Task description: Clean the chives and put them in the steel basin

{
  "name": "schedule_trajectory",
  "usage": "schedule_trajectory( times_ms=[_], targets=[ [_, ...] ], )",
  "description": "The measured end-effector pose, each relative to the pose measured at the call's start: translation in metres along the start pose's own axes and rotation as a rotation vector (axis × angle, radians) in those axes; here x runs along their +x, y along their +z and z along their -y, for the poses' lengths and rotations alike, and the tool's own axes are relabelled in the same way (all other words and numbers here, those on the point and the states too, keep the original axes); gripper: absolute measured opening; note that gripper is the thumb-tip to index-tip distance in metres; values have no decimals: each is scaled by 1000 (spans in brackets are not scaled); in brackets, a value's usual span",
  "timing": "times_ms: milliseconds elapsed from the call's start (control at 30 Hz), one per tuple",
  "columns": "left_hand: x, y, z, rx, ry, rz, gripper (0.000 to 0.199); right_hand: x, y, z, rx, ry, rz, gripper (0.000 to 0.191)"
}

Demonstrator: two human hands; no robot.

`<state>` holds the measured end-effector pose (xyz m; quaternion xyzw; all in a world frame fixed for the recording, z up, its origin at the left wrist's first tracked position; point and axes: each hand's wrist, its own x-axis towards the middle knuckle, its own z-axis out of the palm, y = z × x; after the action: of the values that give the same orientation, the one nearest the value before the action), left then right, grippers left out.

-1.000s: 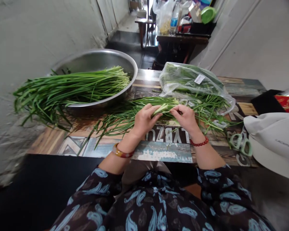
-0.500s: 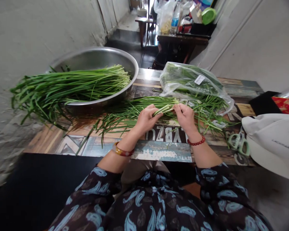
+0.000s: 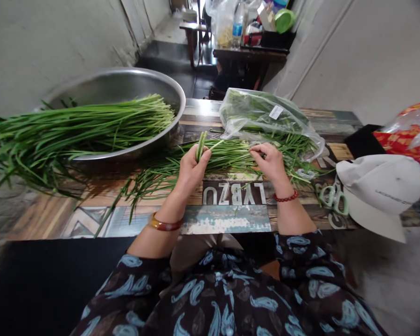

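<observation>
Pinching tight, left hand point(image 3: 192, 170) holds a chive stalk point(image 3: 200, 146) upright; right hand point(image 3: 271, 163) sits half-curled on loose chives point(image 3: 227, 156) (hold unclear), steel basin point(image 3: 115, 84) beyond.

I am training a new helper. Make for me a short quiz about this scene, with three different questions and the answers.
1. Which hand holds the short green stalk upright?
2. True or false: the red bead bracelet is on the person's right wrist.
3. What lies on the table beside the white cap?
A. green-handled scissors
B. a wooden spoon
C. a kitchen knife

Key:
1. The left hand
2. True
3. A
</observation>
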<state>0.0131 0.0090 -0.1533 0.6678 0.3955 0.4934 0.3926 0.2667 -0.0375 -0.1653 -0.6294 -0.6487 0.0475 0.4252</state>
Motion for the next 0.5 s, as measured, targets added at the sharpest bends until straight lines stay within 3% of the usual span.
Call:
schedule_trajectory(
  times_ms=[167, 267, 367, 500],
  targets=[
    [1, 2, -2, 22, -2, 52, 24, -3, -3, -3, -202, -20, 69, 14],
    [0, 3, -1, 21, -25, 65, 27, -3, -4, -2, -210, 6, 62, 11],
    [-1, 4, 0, 7, -36, 62, 26, -1, -5, 3, -30, 5, 16, 8],
    [-1, 4, 0, -6, -36, 40, 28, 0, -3, 7, 338, 135, -48, 19]
  ],
)
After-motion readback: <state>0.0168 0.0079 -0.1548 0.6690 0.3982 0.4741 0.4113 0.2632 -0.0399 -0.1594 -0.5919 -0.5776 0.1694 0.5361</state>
